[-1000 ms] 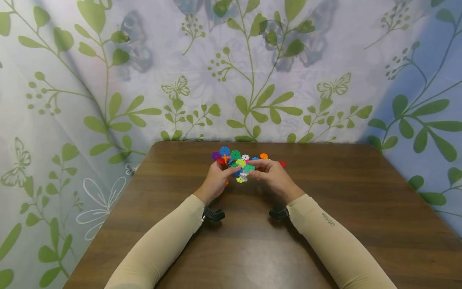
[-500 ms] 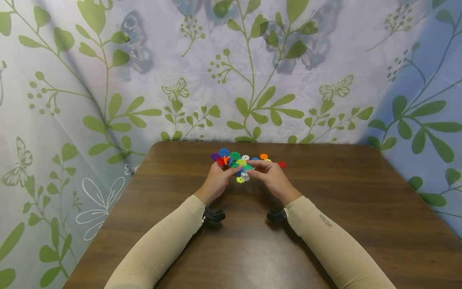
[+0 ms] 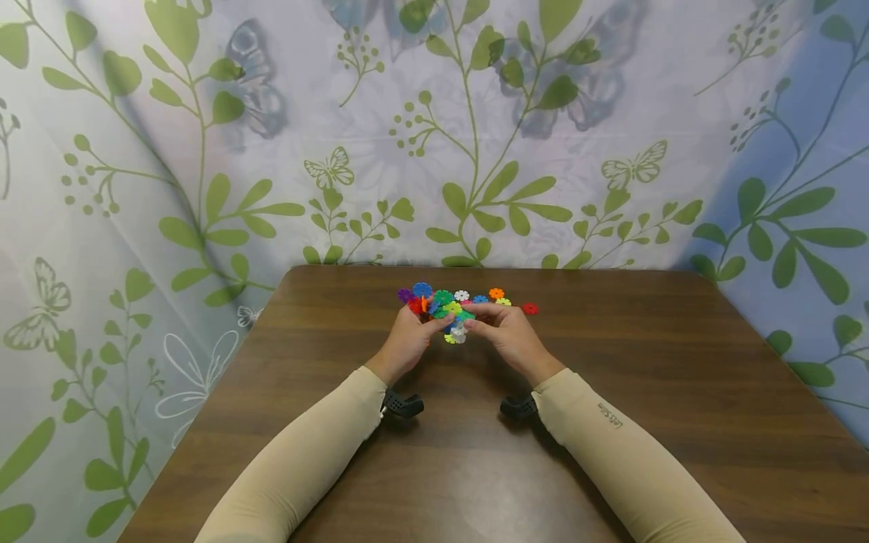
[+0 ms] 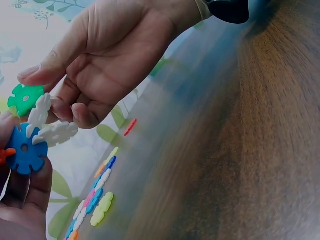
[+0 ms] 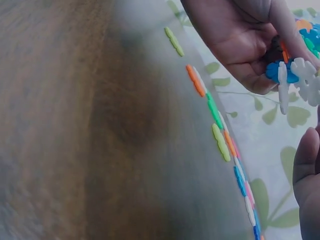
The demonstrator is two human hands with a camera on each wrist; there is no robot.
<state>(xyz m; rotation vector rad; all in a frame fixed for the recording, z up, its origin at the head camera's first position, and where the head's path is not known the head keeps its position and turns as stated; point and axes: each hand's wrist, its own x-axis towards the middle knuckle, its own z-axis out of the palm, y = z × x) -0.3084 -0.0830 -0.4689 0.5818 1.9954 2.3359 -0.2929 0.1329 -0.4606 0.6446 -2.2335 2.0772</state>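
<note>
My left hand [image 3: 402, 335] grips a joined cluster of colourful notched plastic discs, among them a blue disc [image 4: 22, 148] and white discs [image 4: 56, 132] set at angles to it. Between thumb and fingers, my right hand [image 3: 514, 335] pinches a green disc [image 4: 26, 99], which is up against the white discs in the left wrist view. The hands are close together above the far part of the table. In the right wrist view the left hand [image 5: 245, 45] is at the top, with the white discs [image 5: 305, 80] beside it. Fingers hide part of the cluster.
Loose discs lie on the brown wooden table [image 3: 462, 467] beyond and beside the hands, including an orange disc [image 3: 497, 293], a red disc [image 3: 530, 308] and a yellow-green disc [image 5: 221, 142]. A leaf-patterned cloth [image 3: 434, 136] hangs behind the table's far edge.
The right hand has shifted slightly left, bringing the pinched green disc closer in against the cluster. The left hand has stayed nearly in place, still gripping.
</note>
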